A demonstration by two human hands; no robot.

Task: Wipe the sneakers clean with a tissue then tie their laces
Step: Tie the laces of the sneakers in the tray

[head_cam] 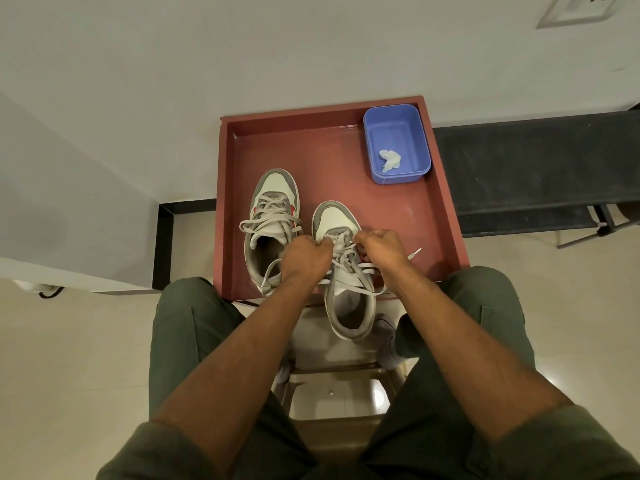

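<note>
**Desk:** What do you have on the head view?

**Me:** I see two grey-and-white low-top sneakers toes-away on a square reddish-brown tray (446, 188). The left sneaker (272, 223) sits fully on the tray, its pale grey laces (266, 221) lying in loose loops. The right sneaker (341, 268) is just beside it, nearer me, with its heel hanging past the tray's near edge.

**Desk:** And the hands?

**Me:** Both are over the right sneaker's lacing. My left hand (304, 259) is curled, fingertips pinching the sneaker's pale laces (346, 263) near the top of the tongue. My right hand (382, 249) is curled too, pinching a strand on the other side. One white-tipped lace end (415, 252) sticks out to the right of that wrist, over the tray.

**Desk:** The tissue?

**Me:** A crumpled white tissue (390, 160) lies inside a blue rectangular plastic tub (372, 143) at the tray's far right corner, well apart from the shoes.

**Desk:** Anything else?

**Me:** Dark green trouser legs (187, 320) flank the tray, and a beige plastic stool (336, 379) shows beneath it.
</note>
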